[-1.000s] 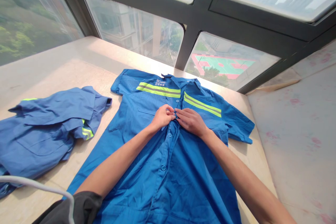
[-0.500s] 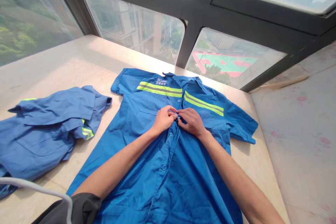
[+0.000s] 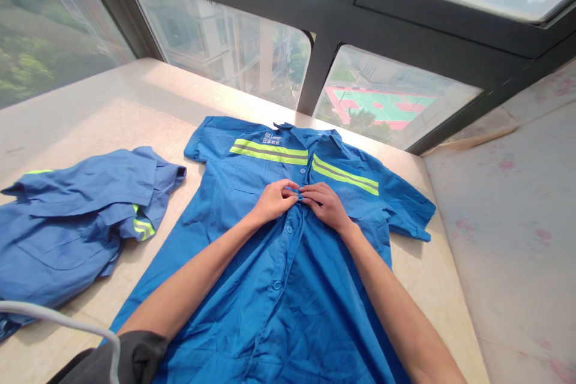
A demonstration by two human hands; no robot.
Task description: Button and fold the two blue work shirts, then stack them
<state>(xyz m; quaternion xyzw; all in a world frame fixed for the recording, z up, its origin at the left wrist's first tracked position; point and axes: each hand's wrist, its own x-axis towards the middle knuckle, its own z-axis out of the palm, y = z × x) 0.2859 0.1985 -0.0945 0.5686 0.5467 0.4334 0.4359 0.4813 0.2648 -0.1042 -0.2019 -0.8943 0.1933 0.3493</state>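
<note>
A blue short-sleeved work shirt (image 3: 234,288) with yellow-green reflective stripes lies spread face up, collar toward the window. My left hand (image 3: 275,200) pinches the front edge of the shirt at mid chest. Facing it, my right hand (image 3: 326,204) pinches the opposite front edge, and the fingertips of both hands nearly meet over the placket. What sits between the fingertips is mostly hidden. Above the hands a button (image 3: 302,171) shows beside the open collar. Below them, another button (image 3: 289,229) and a lower button (image 3: 277,285) run down the closed front.
A second blue work shirt (image 3: 85,210) lies crumpled on the pale ledge (image 3: 130,102) at the left. A white cable (image 3: 67,324) crosses the lower left corner. Dark window frames (image 3: 342,18) rise behind the ledge, and a flower-patterned wall (image 3: 504,222) bounds the right side.
Both hands stay at the same place on the placket, with small finger shifts. A button showed between the fingers half a second ago and is now mostly covered. The camera view sways slightly.
</note>
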